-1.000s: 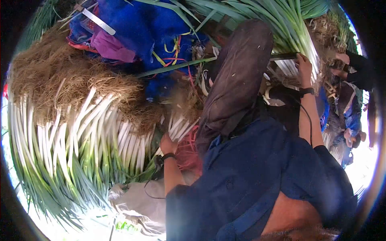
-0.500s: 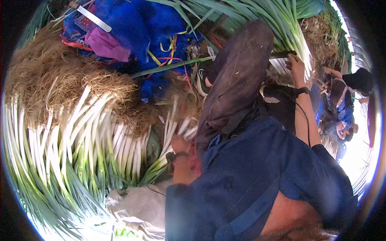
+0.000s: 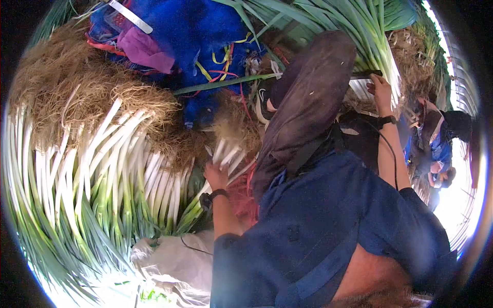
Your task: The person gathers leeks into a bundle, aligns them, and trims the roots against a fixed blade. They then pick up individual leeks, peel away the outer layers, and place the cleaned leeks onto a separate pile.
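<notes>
My left hand (image 3: pixel 216 175), a dark band on its wrist, is closed around the white stalks of a small bunch of green onions (image 3: pixel 232 154). Their brown roots point away from me and look blurred. Beyond my right knee, my right hand (image 3: pixel 380 91) has its fingers bent at the end of a dark, narrow bar-like tool (image 3: pixel 367 75). A pale strip shows along the tool's lower side; the knee hides its other end. Right beside that hand lies a thick bundle of green onions (image 3: pixel 386 64), white ends towards me.
A long heap of rooted green onions (image 3: pixel 102 164) fills the left side. Blue netting (image 3: pixel 174 36) with a purple cloth (image 3: pixel 144 51) and a flat metal blade (image 3: pixel 131 16) lies ahead. Pale sacking (image 3: pixel 177 256) is at lower left. Another person (image 3: pixel 436 136) sits far right.
My left hand has shifted slightly up and left with the bunch of green onions. My right hand stays by the dark tool. The whole view has shifted a little, and the person at right has moved.
</notes>
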Tool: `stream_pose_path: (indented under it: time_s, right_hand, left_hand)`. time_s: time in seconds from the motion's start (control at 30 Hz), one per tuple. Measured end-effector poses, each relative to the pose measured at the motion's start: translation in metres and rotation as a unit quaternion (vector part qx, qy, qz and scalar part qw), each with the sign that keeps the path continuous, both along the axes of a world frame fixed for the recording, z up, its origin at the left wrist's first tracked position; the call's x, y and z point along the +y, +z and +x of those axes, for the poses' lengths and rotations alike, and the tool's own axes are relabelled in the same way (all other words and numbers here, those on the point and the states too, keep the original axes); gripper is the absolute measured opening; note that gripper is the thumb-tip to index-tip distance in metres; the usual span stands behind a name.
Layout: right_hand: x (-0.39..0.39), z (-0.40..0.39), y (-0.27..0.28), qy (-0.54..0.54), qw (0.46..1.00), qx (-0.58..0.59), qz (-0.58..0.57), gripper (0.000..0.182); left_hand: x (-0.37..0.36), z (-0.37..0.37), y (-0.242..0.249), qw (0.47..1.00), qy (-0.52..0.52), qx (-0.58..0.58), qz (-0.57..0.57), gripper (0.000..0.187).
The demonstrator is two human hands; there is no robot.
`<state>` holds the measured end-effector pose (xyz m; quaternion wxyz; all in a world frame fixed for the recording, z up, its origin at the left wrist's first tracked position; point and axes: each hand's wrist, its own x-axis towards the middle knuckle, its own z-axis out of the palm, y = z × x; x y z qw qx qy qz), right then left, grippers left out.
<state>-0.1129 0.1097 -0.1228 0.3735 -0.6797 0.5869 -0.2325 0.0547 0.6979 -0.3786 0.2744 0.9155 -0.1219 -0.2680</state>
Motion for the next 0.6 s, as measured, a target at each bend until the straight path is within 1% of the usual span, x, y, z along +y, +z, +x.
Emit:
stream_pose_path:
  time_s: [0.03, 0.07, 0.1, 0.13, 0.17, 0.2, 0.27, 0.3, 0.33, 0.37, 0.4, 0.47, 0.53, 0.57, 0.6]
  right_hand:
    - [0.002, 0.004, 0.001, 0.002, 1.000, -0.002, 0.000, 0.036]
    - [0.002, 0.008, 0.002, 0.004, 1.000, 0.007, 0.001, 0.036]
    - [0.001, 0.009, 0.002, 0.005, 1.000, 0.019, 0.002, 0.037]
    - [0.001, 0.010, 0.002, 0.006, 1.000, 0.018, 0.003, 0.037]
    - [-0.001, 0.009, 0.000, 0.013, 1.000, 0.024, -0.001, 0.037]
    - [-0.004, 0.011, 0.000, 0.019, 0.999, 0.027, -0.008, 0.036]
    - [-0.005, 0.013, 0.000, 0.013, 1.000, 0.016, -0.002, 0.036]
    - [-0.004, 0.010, -0.001, 0.007, 1.000, 0.011, 0.007, 0.036]
    - [-0.002, 0.005, -0.001, 0.007, 1.000, 0.018, 0.009, 0.036]
    - [-0.001, 0.002, -0.001, 0.022, 0.999, 0.026, 0.002, 0.037]
    - [-0.004, 0.005, -0.001, 0.038, 0.999, 0.028, -0.009, 0.037]
    - [-0.010, 0.008, 0.000, 0.034, 0.999, 0.021, -0.012, 0.038]
    - [-0.011, 0.004, 0.000, 0.025, 0.999, 0.019, -0.009, 0.038]
    - [-0.009, 0.006, 0.004, 0.021, 1.000, 0.013, -0.005, 0.038]
    - [-0.008, 0.008, 0.007, 0.017, 1.000, 0.006, -0.002, 0.038]
  left_hand:
    - [-0.007, 0.004, 0.009, 0.998, 0.048, -0.032, -0.034, 0.032]
    - [-0.009, 0.006, 0.002, 0.998, 0.050, -0.035, -0.035, 0.032]
    - [-0.010, 0.004, -0.009, 0.983, 0.117, 0.045, -0.133, 0.029]
    - [-0.008, 0.001, -0.019, 0.948, 0.182, 0.124, -0.227, 0.027]
    - [-0.008, 0.003, -0.017, 0.984, 0.057, 0.066, -0.153, 0.035]
    - [0.003, -0.009, -0.052, 0.978, -0.018, 0.040, -0.204, 0.046]
    - [-0.001, -0.022, -0.081, 0.973, -0.082, -0.076, -0.201, 0.057]
    - [-0.020, -0.022, -0.040, 0.924, 0.151, 0.175, -0.305, 0.053]
    - [-0.026, -0.023, -0.023, 0.923, 0.153, 0.181, -0.303, 0.053]
    - [-0.025, -0.029, -0.019, 0.971, 0.086, 0.092, -0.202, 0.050]
    - [-0.030, -0.026, -0.018, 0.995, 0.017, -0.006, -0.101, 0.047]
    - [-0.030, -0.021, -0.017, 0.993, -0.001, -0.018, -0.115, 0.044]
    - [-0.025, -0.015, -0.023, 0.996, -0.084, -0.002, -0.034, 0.049]
    - [-0.024, -0.014, -0.019, 0.990, -0.101, -0.090, -0.026, 0.051]
    - [-0.020, -0.012, -0.016, 0.990, -0.101, -0.092, -0.025, 0.051]
